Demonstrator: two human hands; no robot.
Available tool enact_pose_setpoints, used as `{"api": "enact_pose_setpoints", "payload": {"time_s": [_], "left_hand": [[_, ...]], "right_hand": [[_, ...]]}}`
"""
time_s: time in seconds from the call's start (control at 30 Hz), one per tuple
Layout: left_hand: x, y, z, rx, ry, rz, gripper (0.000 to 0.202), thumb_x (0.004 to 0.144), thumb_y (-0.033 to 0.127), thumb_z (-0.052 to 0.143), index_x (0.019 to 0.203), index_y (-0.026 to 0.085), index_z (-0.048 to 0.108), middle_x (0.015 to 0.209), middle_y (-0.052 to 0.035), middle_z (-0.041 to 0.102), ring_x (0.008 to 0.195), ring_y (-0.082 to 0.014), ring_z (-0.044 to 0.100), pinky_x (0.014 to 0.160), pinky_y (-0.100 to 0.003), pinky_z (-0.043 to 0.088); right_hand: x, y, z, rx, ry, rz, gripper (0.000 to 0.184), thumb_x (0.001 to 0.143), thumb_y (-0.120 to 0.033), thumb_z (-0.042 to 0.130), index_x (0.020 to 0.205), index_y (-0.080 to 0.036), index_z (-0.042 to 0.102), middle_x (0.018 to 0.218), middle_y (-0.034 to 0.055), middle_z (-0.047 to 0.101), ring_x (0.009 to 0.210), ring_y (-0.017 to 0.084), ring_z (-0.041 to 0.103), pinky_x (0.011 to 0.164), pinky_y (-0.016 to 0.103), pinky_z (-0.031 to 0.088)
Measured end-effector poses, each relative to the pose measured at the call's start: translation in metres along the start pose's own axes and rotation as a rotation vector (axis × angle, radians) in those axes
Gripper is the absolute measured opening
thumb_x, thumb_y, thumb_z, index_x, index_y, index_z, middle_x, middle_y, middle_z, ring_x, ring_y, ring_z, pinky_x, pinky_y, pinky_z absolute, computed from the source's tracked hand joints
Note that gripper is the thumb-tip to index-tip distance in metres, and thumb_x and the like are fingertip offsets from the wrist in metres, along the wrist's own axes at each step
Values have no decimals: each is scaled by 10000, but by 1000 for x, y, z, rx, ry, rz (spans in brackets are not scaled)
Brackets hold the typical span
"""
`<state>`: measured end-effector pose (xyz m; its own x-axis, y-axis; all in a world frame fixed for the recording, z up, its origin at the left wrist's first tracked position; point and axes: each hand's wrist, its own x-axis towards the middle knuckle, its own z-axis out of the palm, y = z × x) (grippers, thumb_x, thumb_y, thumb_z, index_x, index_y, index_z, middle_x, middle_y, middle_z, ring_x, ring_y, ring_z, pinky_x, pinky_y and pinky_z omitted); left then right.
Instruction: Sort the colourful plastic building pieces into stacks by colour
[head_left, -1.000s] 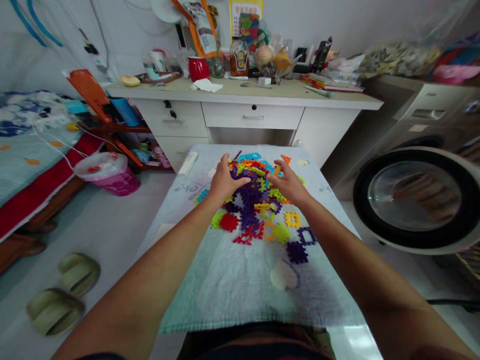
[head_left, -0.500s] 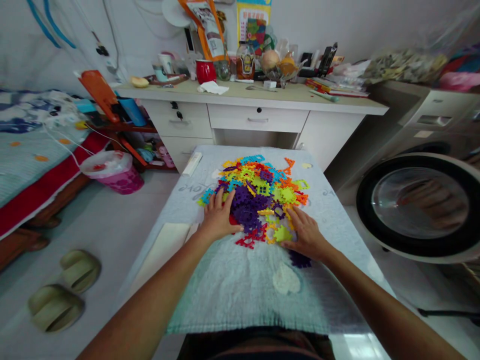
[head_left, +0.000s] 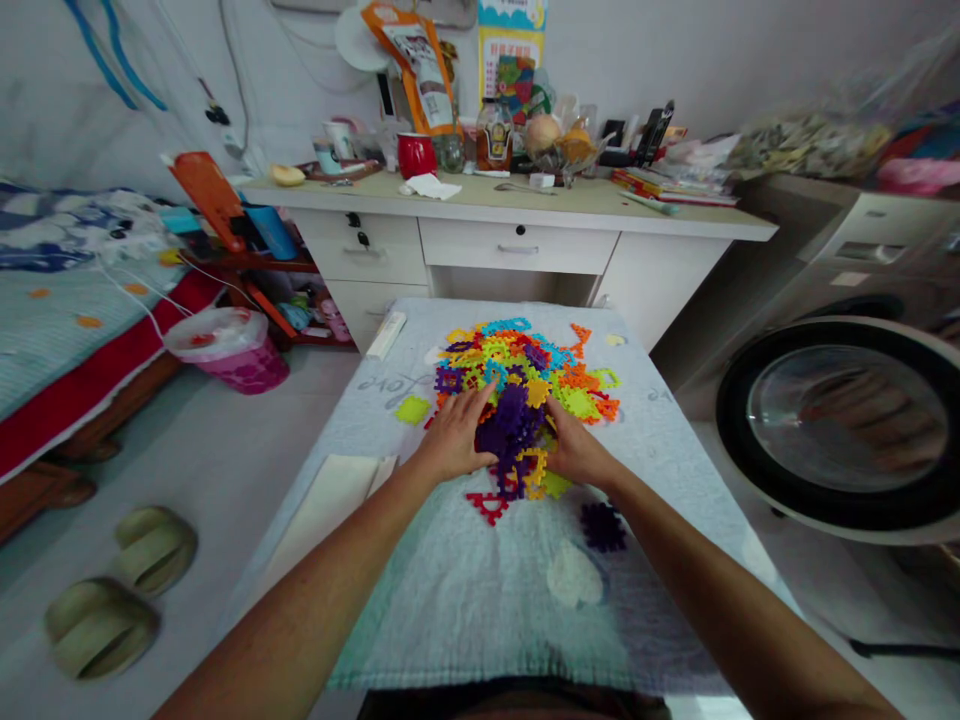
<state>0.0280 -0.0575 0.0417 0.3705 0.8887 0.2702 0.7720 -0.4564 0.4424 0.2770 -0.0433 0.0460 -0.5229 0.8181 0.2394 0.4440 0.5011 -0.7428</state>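
Note:
A heap of interlocking plastic pieces [head_left: 514,410] with notched edges, in purple, yellow, blue, red, orange and green, lies on the cloth-covered table. Against its left side is my left hand [head_left: 456,435], fingers stretched over the pieces and thumb against the purple ones. My right hand [head_left: 576,445] cups the other side, its fingertips partly hidden behind the pieces. Between them the two hands squeeze a purple clump, with a yellow piece [head_left: 538,392] on top. A dark purple piece [head_left: 603,527] lies apart at the right, a lime green piece [head_left: 412,409] at the left.
The pale cloth [head_left: 465,600] has a white heart print. A white strip [head_left: 386,336] and a folded pale sheet [head_left: 322,510] lie along its left side. Beyond stands a cluttered desk [head_left: 517,210]. An open washing machine door [head_left: 847,425] is on the right, a pink bin [head_left: 240,365] on the left.
Both hands have moved inward, pushing pieces together into a tighter clump between them. The dark purple piece by my right wrist is now uncovered, and the lime green one at left stands apart.

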Motion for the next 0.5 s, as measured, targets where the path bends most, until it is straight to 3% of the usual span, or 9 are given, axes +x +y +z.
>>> {"api": "enact_pose_setpoints", "payload": {"time_s": [0.23, 0.37, 0.5], "left_hand": [[20, 11, 3, -73, 22, 13, 1069, 626, 352, 841, 1541, 204, 309, 1464, -174, 514, 1350, -344, 480, 1141, -520, 355], [34, 19, 0, -243, 77, -19, 1021, 637, 371, 841, 1514, 204, 345, 1420, -167, 560, 1291, -322, 556, 1091, -479, 437], [56, 21, -4, -472, 156, -137, 993, 642, 388, 848, 1486, 203, 359, 1368, -158, 600, 1207, -294, 625, 1024, -444, 502]], "right_hand": [[16, 4, -4, 321, 69, 164, 899, 720, -323, 768, 1511, -252, 347, 1442, 103, 543, 1321, 291, 528, 1142, 520, 386], [39, -5, -5, 500, 140, 209, 790, 727, -284, 725, 1457, -270, 424, 1292, 70, 637, 1169, 271, 630, 1052, 501, 492], [78, -27, -16, 490, 205, 269, 756, 732, -229, 708, 1442, -280, 454, 1192, 45, 668, 1017, 226, 674, 896, 428, 593]]}}
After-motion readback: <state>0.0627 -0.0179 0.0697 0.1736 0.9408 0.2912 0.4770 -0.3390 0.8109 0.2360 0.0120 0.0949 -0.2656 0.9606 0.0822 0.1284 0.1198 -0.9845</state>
